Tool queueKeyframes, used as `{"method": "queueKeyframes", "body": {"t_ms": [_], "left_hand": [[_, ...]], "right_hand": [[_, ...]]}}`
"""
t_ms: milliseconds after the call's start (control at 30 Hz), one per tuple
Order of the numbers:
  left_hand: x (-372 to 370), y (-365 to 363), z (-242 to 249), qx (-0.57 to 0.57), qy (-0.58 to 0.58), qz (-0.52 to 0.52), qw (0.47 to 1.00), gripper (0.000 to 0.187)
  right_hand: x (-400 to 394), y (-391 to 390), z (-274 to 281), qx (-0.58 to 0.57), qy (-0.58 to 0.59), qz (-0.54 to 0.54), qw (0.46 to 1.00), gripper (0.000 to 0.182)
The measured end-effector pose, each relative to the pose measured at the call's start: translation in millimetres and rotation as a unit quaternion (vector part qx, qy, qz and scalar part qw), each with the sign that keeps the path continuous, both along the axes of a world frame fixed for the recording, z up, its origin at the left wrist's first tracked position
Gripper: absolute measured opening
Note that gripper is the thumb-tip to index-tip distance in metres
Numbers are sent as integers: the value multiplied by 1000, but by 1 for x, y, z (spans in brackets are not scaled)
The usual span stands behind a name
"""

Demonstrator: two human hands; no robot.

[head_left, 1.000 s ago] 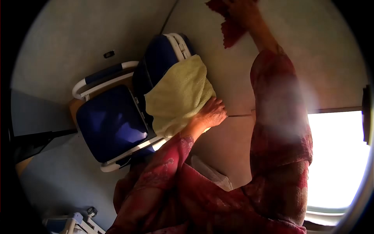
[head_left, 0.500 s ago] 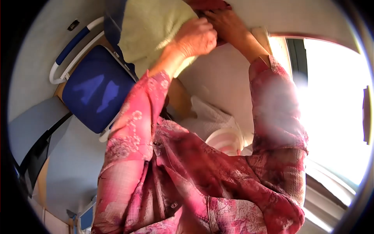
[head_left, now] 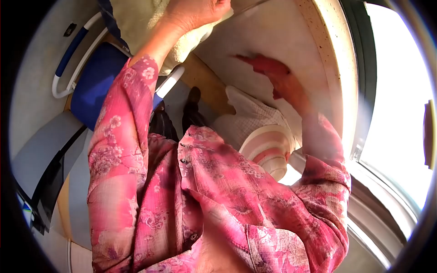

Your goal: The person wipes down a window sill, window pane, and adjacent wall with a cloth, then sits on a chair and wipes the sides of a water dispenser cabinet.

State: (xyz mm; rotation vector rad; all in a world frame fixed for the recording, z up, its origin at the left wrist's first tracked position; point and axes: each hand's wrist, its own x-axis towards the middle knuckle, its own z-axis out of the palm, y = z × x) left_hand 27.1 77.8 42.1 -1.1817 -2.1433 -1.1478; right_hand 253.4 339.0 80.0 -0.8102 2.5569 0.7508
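At the top edge, my left hand [head_left: 193, 12] is closed in a fist over a pale yellow-green towel [head_left: 184, 48]. The frame cuts off part of its fingers, so whatever may be in them is hidden. My right hand [head_left: 291, 86] is low at the right, in front of a pale surface. A dark red, jagged-edged piece that looks like cloth [head_left: 266, 66] is in it and covers most of its fingers. Motion smears this hand a little.
A blue chair [head_left: 98, 75] with white tubular arms stands at the left. Near my right forearm are a white and pink round container [head_left: 268, 145] and a white checked cloth or bag [head_left: 250, 111]. A bright window [head_left: 400, 91] fills the right side. Dark shoes [head_left: 193, 98] show below.
My hands were close together at the top. My right hand has drawn down toward me with the red piece; my left has moved up and left. More of the floor and container shows.
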Motion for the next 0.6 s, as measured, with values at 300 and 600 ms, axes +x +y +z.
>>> {"method": "queueKeyframes", "body": {"t_ms": [300, 600], "left_hand": [[-1, -2, 2, -5, 14, 9, 1000, 20], [-7, -9, -11, -20, -7, 6, 1000, 13]], "right_hand": [[40, 18, -107, -486, -193, -428, 737, 45], [-128, -57, -258, -65, 78, -35, 994, 41]]}}
